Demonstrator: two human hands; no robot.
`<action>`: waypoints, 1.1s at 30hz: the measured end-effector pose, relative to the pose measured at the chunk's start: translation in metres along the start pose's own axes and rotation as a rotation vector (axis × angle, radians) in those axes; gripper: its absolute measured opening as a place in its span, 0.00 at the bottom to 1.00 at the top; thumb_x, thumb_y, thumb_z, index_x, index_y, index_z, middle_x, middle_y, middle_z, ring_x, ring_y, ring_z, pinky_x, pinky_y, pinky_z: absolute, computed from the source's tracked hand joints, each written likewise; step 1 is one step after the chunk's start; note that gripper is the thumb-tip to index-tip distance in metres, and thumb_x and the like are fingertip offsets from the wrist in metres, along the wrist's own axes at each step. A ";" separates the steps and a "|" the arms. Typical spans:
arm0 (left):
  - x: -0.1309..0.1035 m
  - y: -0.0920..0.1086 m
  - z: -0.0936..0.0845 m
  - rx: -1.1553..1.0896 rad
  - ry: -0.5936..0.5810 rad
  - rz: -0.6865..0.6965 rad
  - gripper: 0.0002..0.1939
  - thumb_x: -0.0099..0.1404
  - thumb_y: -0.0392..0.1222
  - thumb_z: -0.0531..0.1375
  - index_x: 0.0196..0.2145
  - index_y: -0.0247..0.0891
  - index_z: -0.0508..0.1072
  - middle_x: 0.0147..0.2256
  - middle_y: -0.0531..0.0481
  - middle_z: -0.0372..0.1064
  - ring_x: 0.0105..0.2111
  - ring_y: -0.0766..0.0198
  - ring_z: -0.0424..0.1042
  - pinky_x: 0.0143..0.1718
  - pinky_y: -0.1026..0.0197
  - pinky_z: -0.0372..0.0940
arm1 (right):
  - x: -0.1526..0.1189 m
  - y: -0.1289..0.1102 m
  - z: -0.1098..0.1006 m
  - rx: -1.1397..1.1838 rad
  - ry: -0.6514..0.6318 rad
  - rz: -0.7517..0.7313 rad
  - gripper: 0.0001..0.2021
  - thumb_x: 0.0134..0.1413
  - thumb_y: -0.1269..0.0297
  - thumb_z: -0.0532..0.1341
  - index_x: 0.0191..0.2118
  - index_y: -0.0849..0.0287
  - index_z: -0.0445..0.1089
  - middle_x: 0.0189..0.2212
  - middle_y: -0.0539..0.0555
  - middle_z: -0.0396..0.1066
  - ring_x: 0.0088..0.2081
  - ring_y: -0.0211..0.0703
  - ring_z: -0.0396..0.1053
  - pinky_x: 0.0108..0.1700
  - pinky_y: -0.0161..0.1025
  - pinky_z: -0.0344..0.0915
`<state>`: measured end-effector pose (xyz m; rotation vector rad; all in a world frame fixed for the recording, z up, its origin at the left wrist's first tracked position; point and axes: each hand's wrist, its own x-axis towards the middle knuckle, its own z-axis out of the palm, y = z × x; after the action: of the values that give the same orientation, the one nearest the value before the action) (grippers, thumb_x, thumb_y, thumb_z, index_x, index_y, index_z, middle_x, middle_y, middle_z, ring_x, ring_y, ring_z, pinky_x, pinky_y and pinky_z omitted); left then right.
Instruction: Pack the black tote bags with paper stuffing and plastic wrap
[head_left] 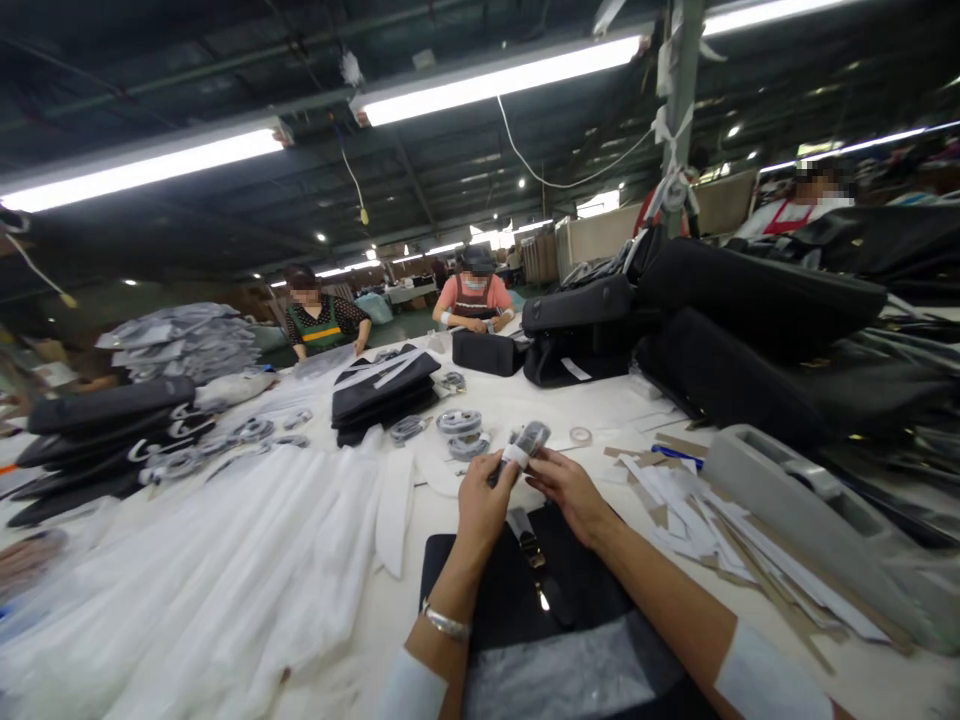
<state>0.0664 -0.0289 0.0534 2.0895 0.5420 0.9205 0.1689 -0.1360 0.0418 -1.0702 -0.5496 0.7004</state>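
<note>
A small coiled strap bundle (534, 438), dark and grey with a white band around it, is held above the table. My left hand (482, 497) grips its left side, with the fingers closed on it. My right hand (568, 487) pinches at its right end. Below them lies a black bag (487, 600) with a metal buckle (533, 550) on a strap and clear plastic across its lower part. More coiled straps (460, 423) lie just beyond my left hand.
White foam sheets (247, 570) cover the left side. Black bags are stacked (382, 395) ahead and piled at right. A grey tape dispenser (795, 510), paper strips (690, 515) and a tape roll (580, 436) lie right. Two people work across the table; another is far right.
</note>
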 end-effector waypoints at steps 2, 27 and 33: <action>0.000 0.000 0.000 0.010 0.003 0.024 0.15 0.65 0.45 0.60 0.46 0.38 0.78 0.43 0.44 0.74 0.47 0.56 0.72 0.52 0.54 0.64 | -0.001 -0.001 0.001 0.072 -0.016 0.013 0.18 0.51 0.54 0.66 0.47 0.55 0.73 0.48 0.54 0.75 0.52 0.46 0.71 0.54 0.42 0.67; 0.102 0.044 -0.064 0.453 0.094 0.258 0.24 0.63 0.31 0.60 0.58 0.33 0.68 0.55 0.38 0.68 0.54 0.53 0.69 0.58 0.52 0.60 | 0.005 -0.008 -0.011 -0.169 0.383 -0.418 0.18 0.62 0.48 0.56 0.47 0.57 0.68 0.46 0.56 0.74 0.38 0.40 0.73 0.35 0.35 0.68; 0.053 0.034 -0.034 0.393 -0.381 0.277 0.11 0.67 0.40 0.58 0.42 0.39 0.79 0.38 0.49 0.79 0.38 0.59 0.76 0.43 0.60 0.67 | 0.005 -0.009 -0.015 -0.202 0.398 -0.449 0.17 0.63 0.50 0.56 0.47 0.57 0.68 0.45 0.57 0.74 0.37 0.40 0.73 0.36 0.36 0.68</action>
<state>0.0773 0.0002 0.1182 2.6673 0.2469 0.5660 0.1846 -0.1439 0.0449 -1.1834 -0.4961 0.0337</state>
